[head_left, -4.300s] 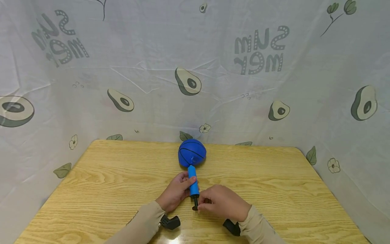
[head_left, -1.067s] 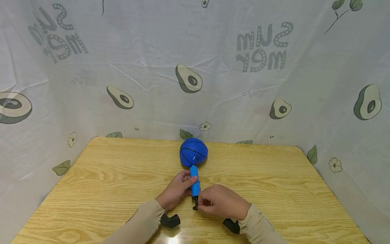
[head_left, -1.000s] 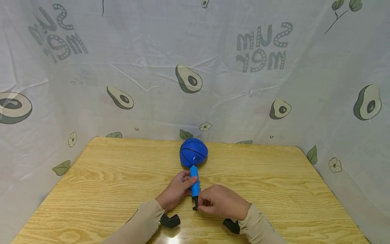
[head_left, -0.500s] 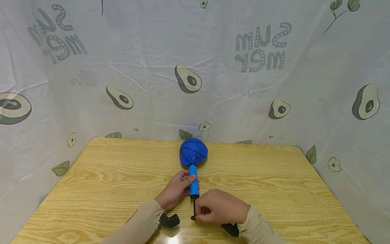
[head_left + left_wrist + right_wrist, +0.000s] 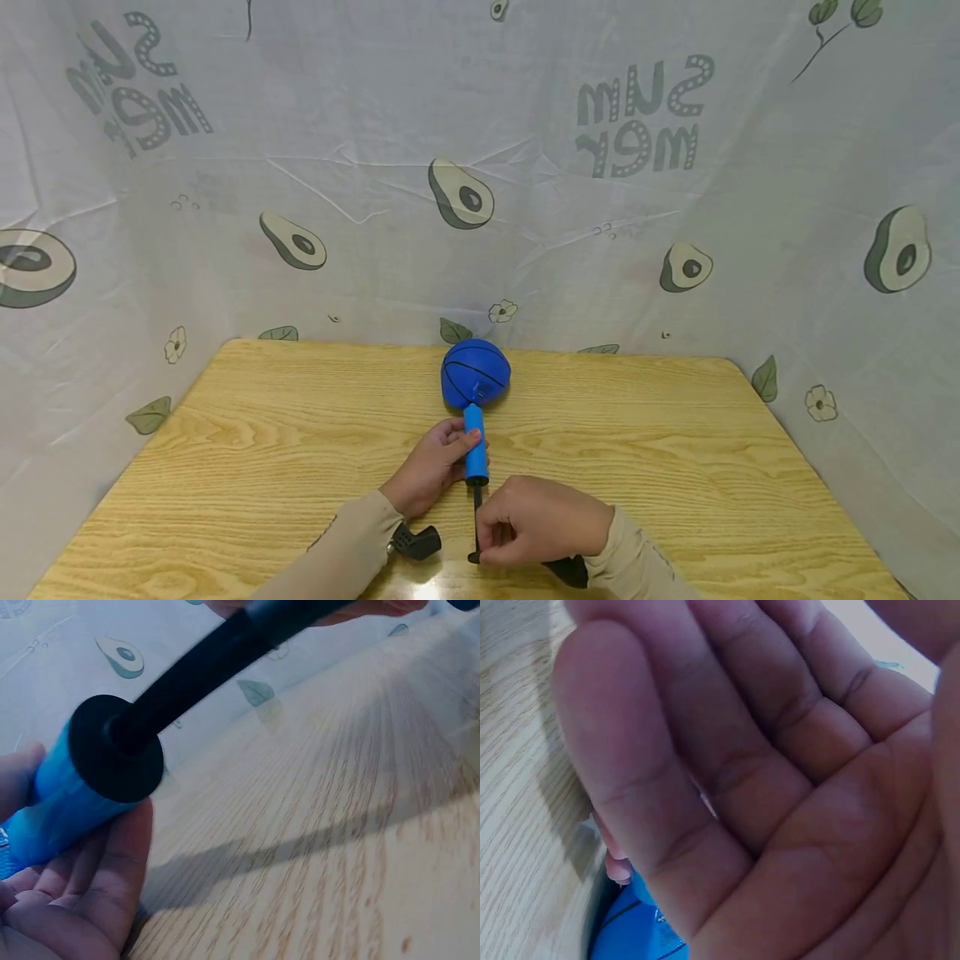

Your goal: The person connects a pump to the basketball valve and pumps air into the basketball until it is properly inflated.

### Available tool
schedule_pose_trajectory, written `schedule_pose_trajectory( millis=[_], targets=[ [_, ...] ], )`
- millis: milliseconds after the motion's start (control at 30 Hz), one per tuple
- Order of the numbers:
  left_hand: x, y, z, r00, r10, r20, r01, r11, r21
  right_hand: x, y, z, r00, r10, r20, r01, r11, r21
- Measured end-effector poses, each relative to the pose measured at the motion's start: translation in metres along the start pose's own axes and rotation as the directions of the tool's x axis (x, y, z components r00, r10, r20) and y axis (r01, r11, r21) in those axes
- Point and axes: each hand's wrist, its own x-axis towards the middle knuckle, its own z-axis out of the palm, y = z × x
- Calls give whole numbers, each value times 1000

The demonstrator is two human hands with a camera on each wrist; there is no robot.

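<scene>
A blue hand pump (image 5: 475,450) with a black rod and handle lies between my hands, its tip at the blue ball (image 5: 476,372). The ball has black basketball lines and a dented, underfilled shape. My left hand (image 5: 435,467) grips the pump's barrel, thumb on top. My right hand (image 5: 540,521) pinches the black handle (image 5: 474,557) at the near end, with the rod drawn well out. In the left wrist view the black end cap (image 5: 116,748) and the extended rod show large. Curled fingers (image 5: 615,712) fill the right wrist view and hide the handle there.
The wooden table (image 5: 300,417) runs under both hands. A pale curtain (image 5: 375,100) printed with avocados and leaves hangs behind and beside it. Black devices (image 5: 417,542) are strapped at both wrists.
My right hand has pulled the handle back toward the near edge, so more of the black rod shows. The left hand and ball stay nearly in place.
</scene>
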Motion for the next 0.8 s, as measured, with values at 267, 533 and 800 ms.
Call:
schedule_pose_trajectory(
  millis=[267,533,800],
  targets=[
    [2,-2,-1,1000,-13,1,13,1000,8,0,7,1,999,39,-10,-39,999,-13],
    [2,-2,-1,1000,-13,15,13,1000,-7,0,11,-3,986,134,-102,-138,990,-34],
    [-1,1,2,1000,-11,23,11,1000,22,-1,16,-5,953,206,-221,-225,972,-69]
  ],
)
